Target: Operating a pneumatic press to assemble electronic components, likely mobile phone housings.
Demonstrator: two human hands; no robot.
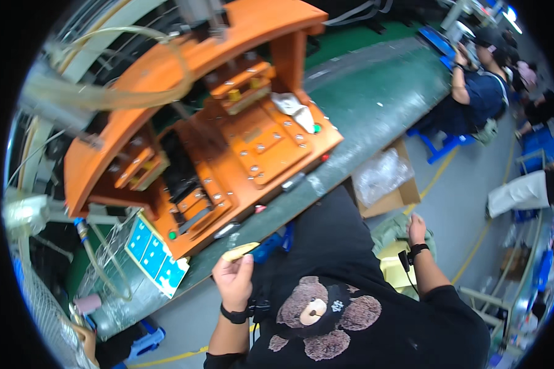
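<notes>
My left hand [232, 277] pinched yellow flat part [240, 251] beside counter [375, 92]; loose grip risked drop. Right hand [417, 229] apparently empty, in bin [393, 255].

I am looking down into a factory assembly hall: a long green tabletop [375, 104] runs away to the far right, and on it at the near left stands a big orange press fixture [228, 123] with clear air hoses [104, 92]. Far right, other workers [477, 86] sit on blue stools at that line, and yellow lines [474, 240] mark the grey floor beside a cardboard box [391, 190] of plastic bags.
</notes>
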